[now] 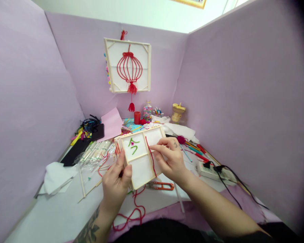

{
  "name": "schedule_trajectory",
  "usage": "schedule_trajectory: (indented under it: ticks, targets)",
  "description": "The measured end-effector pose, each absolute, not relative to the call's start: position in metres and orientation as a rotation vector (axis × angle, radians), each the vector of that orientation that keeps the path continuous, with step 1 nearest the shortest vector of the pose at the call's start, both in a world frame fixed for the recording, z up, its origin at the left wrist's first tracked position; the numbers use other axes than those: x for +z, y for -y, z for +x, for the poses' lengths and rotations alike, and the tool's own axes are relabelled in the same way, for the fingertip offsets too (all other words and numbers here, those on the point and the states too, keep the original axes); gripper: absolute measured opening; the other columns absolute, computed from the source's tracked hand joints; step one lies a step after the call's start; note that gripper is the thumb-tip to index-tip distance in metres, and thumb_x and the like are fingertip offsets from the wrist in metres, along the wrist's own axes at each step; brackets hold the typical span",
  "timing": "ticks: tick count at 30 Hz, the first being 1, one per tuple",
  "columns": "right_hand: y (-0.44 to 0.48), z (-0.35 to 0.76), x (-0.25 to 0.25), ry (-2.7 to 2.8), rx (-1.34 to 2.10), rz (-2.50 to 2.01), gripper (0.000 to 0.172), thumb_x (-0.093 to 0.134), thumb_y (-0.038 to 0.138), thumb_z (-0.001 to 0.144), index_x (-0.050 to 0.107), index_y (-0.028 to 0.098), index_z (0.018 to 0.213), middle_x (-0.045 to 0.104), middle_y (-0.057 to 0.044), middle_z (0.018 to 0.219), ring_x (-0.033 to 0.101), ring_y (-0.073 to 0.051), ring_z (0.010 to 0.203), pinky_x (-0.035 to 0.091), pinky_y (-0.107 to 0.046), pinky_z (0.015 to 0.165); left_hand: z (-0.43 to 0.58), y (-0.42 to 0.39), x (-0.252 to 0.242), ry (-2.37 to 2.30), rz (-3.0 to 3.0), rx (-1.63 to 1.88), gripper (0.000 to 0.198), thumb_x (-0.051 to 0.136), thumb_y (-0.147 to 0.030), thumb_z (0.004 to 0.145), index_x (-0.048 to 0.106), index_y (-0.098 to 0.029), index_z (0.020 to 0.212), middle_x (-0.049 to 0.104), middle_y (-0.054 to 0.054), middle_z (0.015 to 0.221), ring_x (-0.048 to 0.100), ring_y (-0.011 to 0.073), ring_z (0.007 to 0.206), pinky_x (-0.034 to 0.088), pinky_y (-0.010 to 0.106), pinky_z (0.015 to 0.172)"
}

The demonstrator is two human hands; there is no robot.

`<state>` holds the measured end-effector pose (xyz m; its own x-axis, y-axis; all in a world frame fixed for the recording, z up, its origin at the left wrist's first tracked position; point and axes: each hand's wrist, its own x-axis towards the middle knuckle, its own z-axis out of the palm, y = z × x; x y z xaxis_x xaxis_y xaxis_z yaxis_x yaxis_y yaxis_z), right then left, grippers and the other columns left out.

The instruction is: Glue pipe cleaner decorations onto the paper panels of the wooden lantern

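My left hand point(116, 179) grips the left edge of a small wooden-framed box lantern point(142, 170), thumb in front. Its white paper face is split into panes by thin wooden strips. A green yarn character point(133, 146) with a small pink spot sits in the upper left pane. A length of red yarn point(151, 158) lies along the middle upright strip. My right hand point(169, 155) is at the lantern's right side, thumb and forefinger pinched together on or close to the red yarn. Below the lantern lie orange-handled thread snips point(162, 186) and loose red yarn point(130, 217).
A finished-looking lantern panel point(130, 67) with a red yarn design hangs on the back wall. On the table are bagged wooden sticks point(96, 150), white cloths point(58, 177), a red candle-like cylinder point(137, 117), a jar of pompoms point(147, 111), and a power strip point(218, 173) with black cords.
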<state>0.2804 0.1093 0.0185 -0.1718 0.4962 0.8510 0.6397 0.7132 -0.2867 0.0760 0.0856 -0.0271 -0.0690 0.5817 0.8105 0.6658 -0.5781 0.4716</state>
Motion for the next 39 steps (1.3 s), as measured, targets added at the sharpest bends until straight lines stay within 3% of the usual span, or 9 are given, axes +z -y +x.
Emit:
schedule_trajectory:
  ticks: [24,27,31,36,39]
  targets:
    - [-0.103,0.285,0.022,1.773,-0.183,-0.882,0.024,0.051,0.013,0.087,0.066,0.023,0.104,0.057,-0.006,0.095,0.053,-0.021,0.091,0.042,-0.041,0.084,0.076,-0.085,-0.023,1.462,-2.076,-1.704,0.045,0.055,-0.032,0.09,0.059,-0.012,0.13,0.071,0.013,0.114,0.069,0.0161,0.082,0.053,0.023,0.073]
    - [-0.094,0.292,0.018,1.68,-0.114,-0.87,0.019,0.055,0.014,0.085,0.06,0.022,0.101,0.057,-0.006,0.093,0.054,-0.021,0.09,0.044,-0.041,0.081,0.076,-0.084,-0.021,1.509,-2.054,-1.712,0.045,0.055,-0.033,0.09,0.059,-0.013,0.129,0.075,0.01,0.103,0.066,0.0132,0.071,0.052,0.022,0.068]
    - [-0.075,0.304,0.003,1.604,-0.03,-0.888,0.013,0.063,0.013,0.081,0.053,0.022,0.082,0.057,-0.005,0.092,0.056,-0.02,0.088,0.046,-0.039,0.08,0.075,-0.084,-0.018,1.528,-2.034,-1.718,0.046,0.054,-0.035,0.09,0.059,-0.012,0.129,0.074,0.004,0.08,0.057,0.0094,0.056,0.049,0.021,0.059]
    - [-0.059,0.319,-0.014,1.67,0.074,-0.928,0.019,0.061,0.01,0.083,0.051,0.022,0.072,0.061,-0.001,0.074,0.057,-0.017,0.074,0.047,-0.033,0.07,0.074,-0.085,-0.02,1.587,-2.011,-1.73,0.047,0.054,-0.038,0.089,0.06,-0.013,0.128,0.072,0.003,0.078,0.055,0.0101,0.058,0.048,0.022,0.06]
    - [-0.064,0.334,-0.026,1.69,0.136,-1.069,0.012,0.06,0.015,0.084,0.054,0.022,0.076,0.062,-0.001,0.074,0.059,-0.017,0.073,0.048,-0.032,0.069,0.071,-0.086,-0.023,1.633,-1.984,-1.763,0.048,0.055,-0.039,0.088,0.06,-0.013,0.128,0.071,0.003,0.079,0.056,0.011,0.061,0.048,0.023,0.063]
